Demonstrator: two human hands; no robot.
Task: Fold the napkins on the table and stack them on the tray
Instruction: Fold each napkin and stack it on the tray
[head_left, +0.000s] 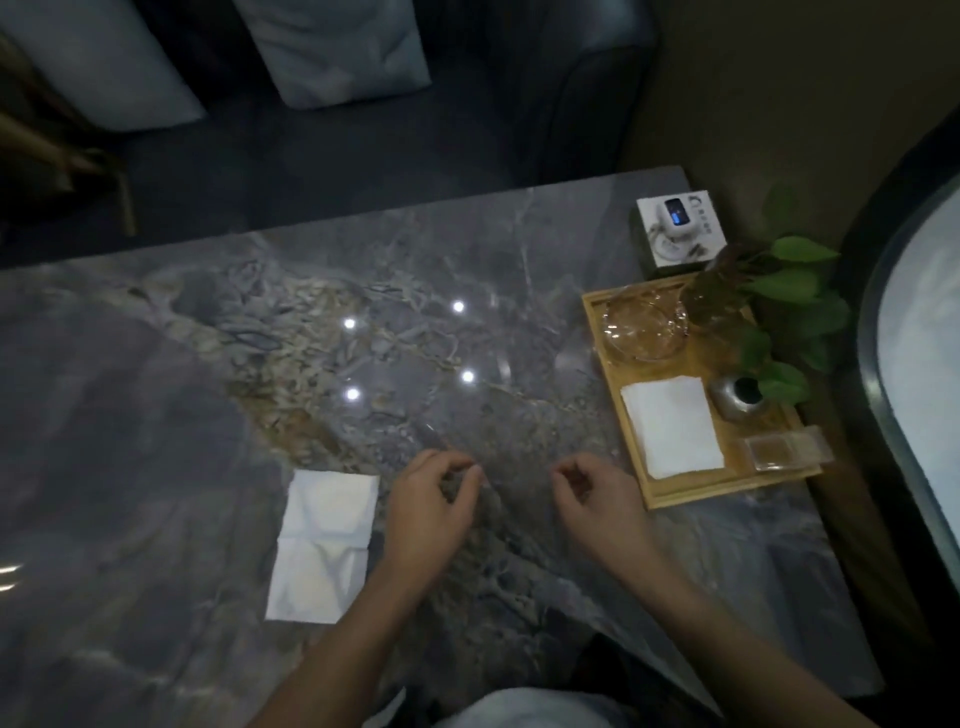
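Note:
A white napkin (321, 545) lies flat and creased on the marble table (156, 415), near the front, just left of my left hand (434, 504). A folded white napkin (670, 426) rests on the wooden tray (597, 332) at the right. My left hand hovers over bare table with fingers loosely curled, holding nothing. My right hand (597, 499) is beside it, a hand's width to the right, fingers curled and empty, close to the tray's near left corner.
The tray also carries a glass bowl (644, 325), a small metal vase (737, 402) with a green plant (789, 312), and clear packets (784, 447). A white box (675, 228) stands behind the tray. A dark sofa with cushions (332, 47) lies beyond the table.

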